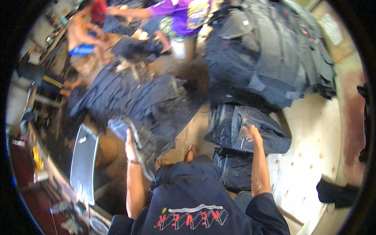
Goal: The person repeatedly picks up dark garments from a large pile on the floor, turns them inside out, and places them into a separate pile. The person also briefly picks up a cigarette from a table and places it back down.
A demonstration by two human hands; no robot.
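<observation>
My left hand (130,148) holds a dark denim garment (150,145) with a faded blue part at its top. The cloth hangs slack toward my lap, and my fingers point upward along its edge. On the right, my right hand (252,134) is over folded dark jeans (270,135), its fingers loosely bent and apart. Whether the fingertips touch the cloth is hard to tell. Those jeans lie across a stack of folded jeans (218,124). Closer to me stands another stack of black folded jeans (235,168).
A large heap of dark garments (125,94) spreads ahead on the floor. Grey and black jeans (270,51) are piled high at the far right. Pale boards (309,149) lie on the right, and a dark panel (84,164) stands left. People sit working beyond, one in a purple shirt (172,11).
</observation>
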